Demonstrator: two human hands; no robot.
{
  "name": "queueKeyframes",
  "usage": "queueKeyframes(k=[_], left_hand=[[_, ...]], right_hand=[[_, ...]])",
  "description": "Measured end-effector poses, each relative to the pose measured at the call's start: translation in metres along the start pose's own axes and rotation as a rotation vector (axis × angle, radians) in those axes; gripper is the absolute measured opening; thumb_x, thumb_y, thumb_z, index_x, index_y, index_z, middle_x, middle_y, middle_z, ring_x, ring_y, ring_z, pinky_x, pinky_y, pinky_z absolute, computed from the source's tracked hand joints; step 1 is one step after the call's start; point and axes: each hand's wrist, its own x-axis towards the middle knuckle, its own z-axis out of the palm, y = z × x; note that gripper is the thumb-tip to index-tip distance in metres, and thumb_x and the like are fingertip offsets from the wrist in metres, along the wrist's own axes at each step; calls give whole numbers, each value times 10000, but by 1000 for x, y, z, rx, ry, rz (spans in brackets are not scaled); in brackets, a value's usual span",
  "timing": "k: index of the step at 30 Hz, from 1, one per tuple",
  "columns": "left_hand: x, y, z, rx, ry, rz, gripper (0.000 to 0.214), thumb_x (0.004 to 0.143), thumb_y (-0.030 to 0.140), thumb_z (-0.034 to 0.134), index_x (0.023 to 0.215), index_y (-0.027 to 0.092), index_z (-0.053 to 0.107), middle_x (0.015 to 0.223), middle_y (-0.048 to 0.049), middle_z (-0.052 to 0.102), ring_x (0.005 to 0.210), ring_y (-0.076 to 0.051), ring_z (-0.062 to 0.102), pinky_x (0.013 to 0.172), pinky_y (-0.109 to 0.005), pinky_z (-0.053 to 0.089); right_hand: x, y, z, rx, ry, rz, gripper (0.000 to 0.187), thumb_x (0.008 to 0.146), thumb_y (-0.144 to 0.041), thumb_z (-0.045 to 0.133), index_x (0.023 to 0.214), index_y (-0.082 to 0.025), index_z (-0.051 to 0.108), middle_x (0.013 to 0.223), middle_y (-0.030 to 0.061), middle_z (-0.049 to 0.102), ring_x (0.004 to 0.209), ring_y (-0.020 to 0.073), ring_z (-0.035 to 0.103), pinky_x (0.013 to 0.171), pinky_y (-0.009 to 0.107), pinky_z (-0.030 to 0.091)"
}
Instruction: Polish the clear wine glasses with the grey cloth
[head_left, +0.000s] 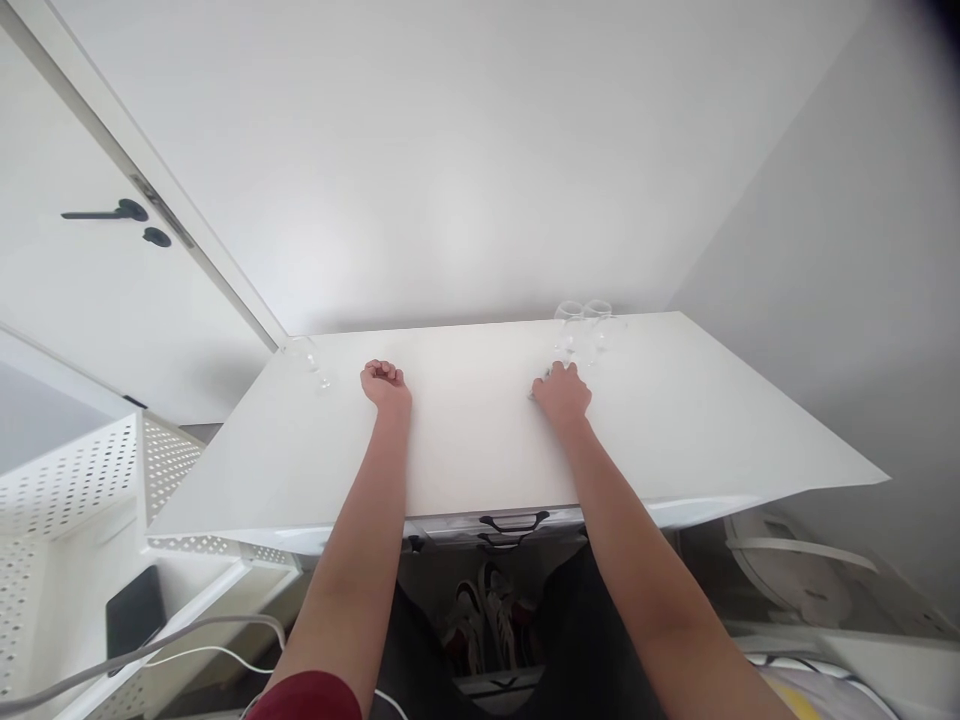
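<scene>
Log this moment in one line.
left hand: loosely curled | right hand: before clustered wine glasses, grip unclear | single wine glass: left end of white tabletop

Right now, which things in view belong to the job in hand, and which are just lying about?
Apparently in the job:
- right hand, near the clustered clear glasses
- left hand, loosely curled; the lone clear glass is further left
- white tabletop

Apparently lying about:
- dark flat object
- thick grey cable
</scene>
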Motion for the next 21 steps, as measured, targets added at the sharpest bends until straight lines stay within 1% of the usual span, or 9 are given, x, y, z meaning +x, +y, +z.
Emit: queueKeyframes(k=[4,7,9,11,13,16,18,21], left_hand=[[0,4,-4,34,-33,7,265,795,259,538,697,213,296,647,21,336,500,-94,299,489,-262,242],[-2,8,-6,79,-11,47,280,790,274,535,687,214,281,648,21,336,492,-90,295,486,-260,244],[-4,10,-8,82,26,85,271,790,280,522,688,213,280,650,26,319,495,-88,286,486,-254,241],[-7,11,-10,85,66,117,251,783,274,512,691,211,287,653,30,309,500,-85,278,486,-247,233],[-10,10,-10,101,103,145,230,774,262,519,699,211,308,651,32,317,502,-83,279,482,-242,215],[-9,9,-12,157,207,197,197,774,259,529,730,213,342,646,38,320,504,-81,286,478,-231,182],[-5,14,-16,202,289,201,188,780,273,534,758,218,355,651,43,320,504,-77,290,477,-220,185],[6,33,-30,225,345,149,188,800,315,533,813,232,365,665,46,356,494,-78,315,467,-213,246]], right_hand=[[1,1,2,38,24,14,464,961,-387,496,1377,-196,569,1421,204,514,1067,303,688,881,432,529],[-2,3,3,110,94,28,438,952,-374,507,1369,-253,564,1434,163,507,989,255,678,853,409,530],[-5,4,3,165,164,25,384,953,-377,492,1314,-272,571,1428,141,492,882,214,666,799,390,528],[-8,4,2,200,224,20,339,952,-378,482,1259,-263,569,1400,129,476,774,179,638,734,376,513],[-9,3,0,205,260,8,315,950,-377,484,1227,-248,561,1347,117,482,733,168,614,703,368,497],[-9,-1,-2,180,234,-58,258,949,-357,497,1169,-243,565,1257,92,512,737,165,587,706,353,479],[-7,-2,0,164,205,-109,227,948,-354,508,1140,-250,568,1235,87,517,732,159,558,709,345,461],[-2,-1,5,173,204,-145,186,935,-346,526,1092,-259,576,1192,78,519,724,157,514,695,332,418]])
